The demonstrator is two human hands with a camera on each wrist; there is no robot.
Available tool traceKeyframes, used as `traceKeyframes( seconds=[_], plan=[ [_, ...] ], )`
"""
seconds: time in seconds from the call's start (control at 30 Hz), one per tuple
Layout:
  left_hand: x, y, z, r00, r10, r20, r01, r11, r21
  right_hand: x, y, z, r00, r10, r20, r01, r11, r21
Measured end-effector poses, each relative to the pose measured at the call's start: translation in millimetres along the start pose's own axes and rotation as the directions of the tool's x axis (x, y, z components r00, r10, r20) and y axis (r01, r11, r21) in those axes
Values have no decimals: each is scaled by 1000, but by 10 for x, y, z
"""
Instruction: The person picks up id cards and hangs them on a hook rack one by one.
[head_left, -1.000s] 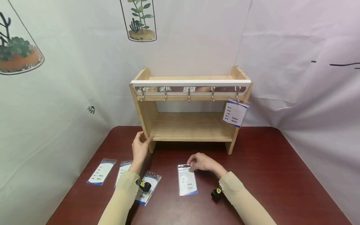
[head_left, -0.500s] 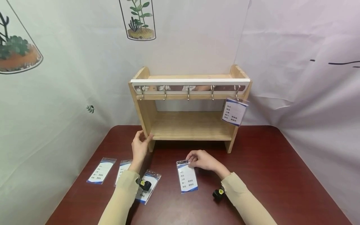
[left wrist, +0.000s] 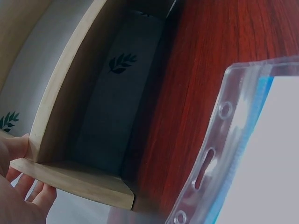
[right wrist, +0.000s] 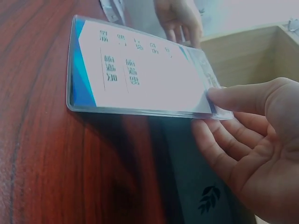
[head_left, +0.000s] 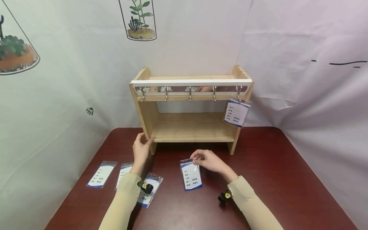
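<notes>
My right hand [head_left: 210, 160] pinches a clear badge holder [head_left: 191, 176] by its top right corner, thumb on the front and fingers behind. In the right wrist view this badge holder [right wrist: 140, 70] is tilted and off the table. My left hand [head_left: 141, 150] grips the lower left side of a wooden shelf [head_left: 191, 127], its thumb on the inner side and fingertips behind the panel, as the left wrist view shows. Several metal hooks [head_left: 190, 93] line the shelf's front rail. From the rightmost one hangs another badge holder [head_left: 237, 112].
Left on the dark red table [head_left: 276, 179] lie a badge holder [head_left: 102, 174], a second badge holder [head_left: 123, 172] partly behind the left arm, and a third badge holder [head_left: 150, 188] partly under the left wrist camera. White cloth [head_left: 195, 38] surrounds the table's back and sides.
My right hand has lifted the badge holder off the table and moved it slightly toward the shelf. The left hand keeps its grip on the shelf. The head view has shifted slightly.
</notes>
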State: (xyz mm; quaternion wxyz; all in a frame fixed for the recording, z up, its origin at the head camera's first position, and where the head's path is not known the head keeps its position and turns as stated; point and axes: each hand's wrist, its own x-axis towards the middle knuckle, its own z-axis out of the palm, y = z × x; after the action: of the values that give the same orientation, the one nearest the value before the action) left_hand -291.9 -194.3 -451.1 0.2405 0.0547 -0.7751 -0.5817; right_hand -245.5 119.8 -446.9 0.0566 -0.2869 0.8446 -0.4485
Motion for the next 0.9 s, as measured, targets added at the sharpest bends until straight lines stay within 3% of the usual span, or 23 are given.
traceKeyframes(
  seconds=[0.47, 0.9],
  plan=[
    [-3, -2, -2, 1000, -1, 0, 1, 1000, -4, -34, -260, -293, 993, -19, -117, 21, 1000, 18],
    [9, -23, 2, 1000, -2, 7, 2, 1000, -21, -91, -555, -630, 963, -56, -263, 78, 994, 74]
  ],
)
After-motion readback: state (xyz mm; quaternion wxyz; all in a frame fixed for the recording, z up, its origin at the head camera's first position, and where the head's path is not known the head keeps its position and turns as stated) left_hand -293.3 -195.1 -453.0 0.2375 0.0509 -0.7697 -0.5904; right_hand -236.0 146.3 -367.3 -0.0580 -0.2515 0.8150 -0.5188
